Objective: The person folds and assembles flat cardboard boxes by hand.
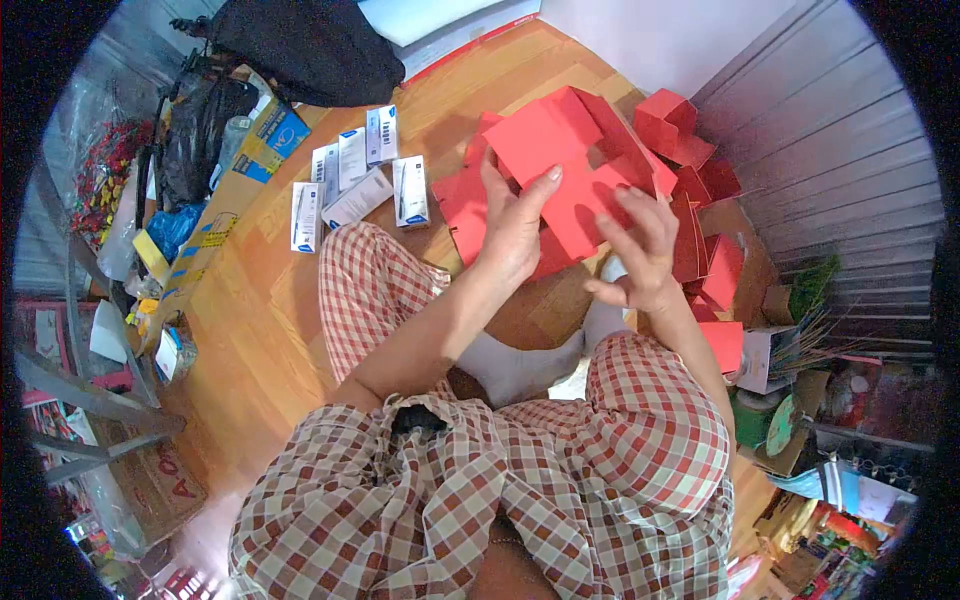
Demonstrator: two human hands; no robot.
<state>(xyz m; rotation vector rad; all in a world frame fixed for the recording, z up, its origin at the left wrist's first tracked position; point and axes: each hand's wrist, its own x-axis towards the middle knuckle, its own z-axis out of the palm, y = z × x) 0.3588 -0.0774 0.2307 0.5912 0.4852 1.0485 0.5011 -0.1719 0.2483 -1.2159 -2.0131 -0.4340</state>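
Observation:
A red cardboard box [570,200], partly folded with its flaps raised, is held up in front of me. My left hand [515,225] is closed on its left part, thumb lying on the near face and fingers going behind. At the right side of the box, my right hand [645,245] has its fingers spread, with fingertips right at the red card. Beneath and to the left, more flat red cardboard [455,205] with slotted edges lies on the floor.
Several small white-and-blue boxes [410,190] stand on the wooden floor [240,300] at left. Folded red boxes [722,270] are piled along the right wall. A long carton of bags [205,225] lies far left, and a black bag [305,50] at the back.

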